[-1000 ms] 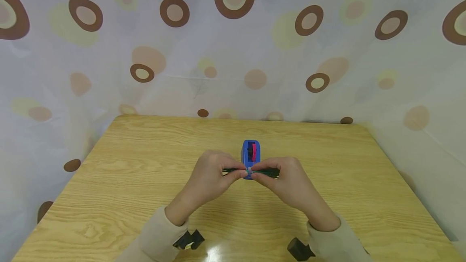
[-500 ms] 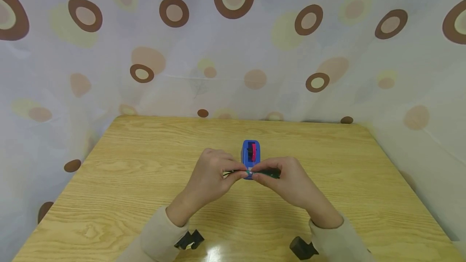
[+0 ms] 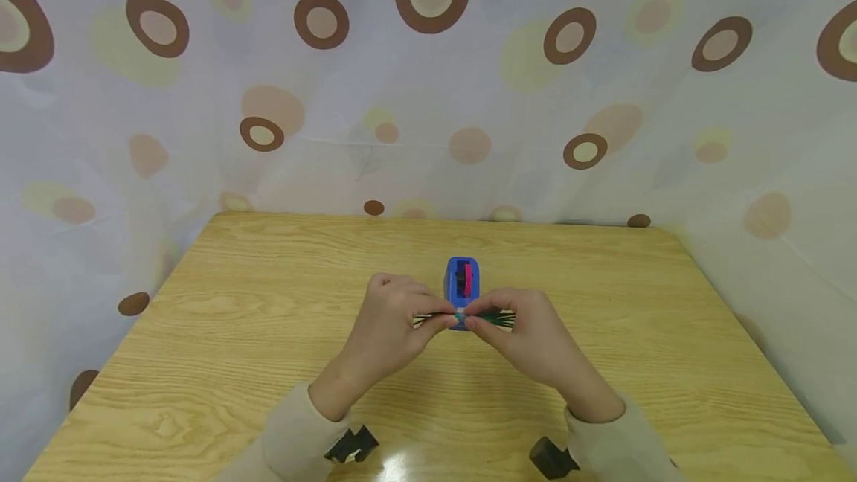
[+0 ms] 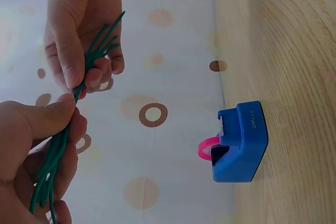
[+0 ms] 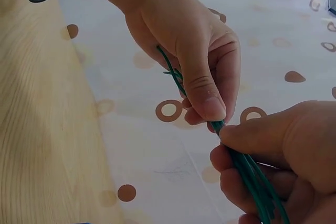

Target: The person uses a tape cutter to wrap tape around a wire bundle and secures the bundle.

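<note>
Both hands pinch one bundle of thin green wires [image 4: 56, 150] above the table, thumbs and fingertips close together at its middle. My left hand [image 3: 384, 329] holds one side, and the wires run back along its fingers in the left wrist view. Toward the other end, my right hand [image 3: 532, 337] pinches the bundle, with loose wire tips [image 4: 107, 38] fanning out past its fingers. What lies between the fingertips is mostly hidden. Just beyond the hands, a blue tape dispenser [image 4: 247, 145] with a pink tape roll [image 4: 208, 149] stands upright on the table.
The wood-grain table [image 3: 281, 266] spreads out under the hands. A pale curtain [image 3: 428, 95] with brown and beige circles hangs behind it and along both sides. Black camera mounts [image 3: 552, 458] sit at the sleeves.
The hands stay in nearly the same place, with small finger shifts at the middle of the bundle. The wire ends by the right hand look more spread out now. The tape dispenser has not moved.
</note>
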`<state>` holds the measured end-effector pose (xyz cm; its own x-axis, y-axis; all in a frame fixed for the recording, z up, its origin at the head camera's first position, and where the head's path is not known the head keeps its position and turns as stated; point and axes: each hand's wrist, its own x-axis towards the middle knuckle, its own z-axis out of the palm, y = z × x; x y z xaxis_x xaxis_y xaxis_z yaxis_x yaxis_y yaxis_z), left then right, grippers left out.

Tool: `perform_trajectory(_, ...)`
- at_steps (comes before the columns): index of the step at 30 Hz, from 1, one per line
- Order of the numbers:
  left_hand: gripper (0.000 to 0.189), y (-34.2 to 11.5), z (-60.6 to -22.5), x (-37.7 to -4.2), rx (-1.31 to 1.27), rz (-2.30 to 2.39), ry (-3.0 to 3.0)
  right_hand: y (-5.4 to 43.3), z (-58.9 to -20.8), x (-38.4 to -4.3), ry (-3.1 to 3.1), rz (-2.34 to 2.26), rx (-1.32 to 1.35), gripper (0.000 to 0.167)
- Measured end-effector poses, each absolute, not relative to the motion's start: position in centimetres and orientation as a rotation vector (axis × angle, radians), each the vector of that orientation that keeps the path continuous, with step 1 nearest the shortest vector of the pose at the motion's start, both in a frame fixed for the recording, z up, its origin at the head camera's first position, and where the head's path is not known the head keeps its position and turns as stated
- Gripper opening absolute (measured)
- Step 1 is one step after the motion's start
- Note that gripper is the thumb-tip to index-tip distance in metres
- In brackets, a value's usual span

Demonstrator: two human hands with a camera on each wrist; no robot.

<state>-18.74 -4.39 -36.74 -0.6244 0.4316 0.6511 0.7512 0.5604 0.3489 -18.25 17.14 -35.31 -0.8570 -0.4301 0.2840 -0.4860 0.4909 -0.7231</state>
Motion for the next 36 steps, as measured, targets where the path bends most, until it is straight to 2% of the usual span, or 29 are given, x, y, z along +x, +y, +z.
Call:
perform_trajectory(23, 0.007, -4.5, -35.9, -18.2, -0.897, -0.671, -2.495, 17.1, -36.2, -18.2, -2.484, 1.244, 1.003, 0.016)
perform_trajectory(36, 0.007, -4.8, -35.6, -18.3, -0.892, -0.784, -2.57, 16.7, -36.0, -18.1, -2.468, 1.232, 1.02, 0.02)
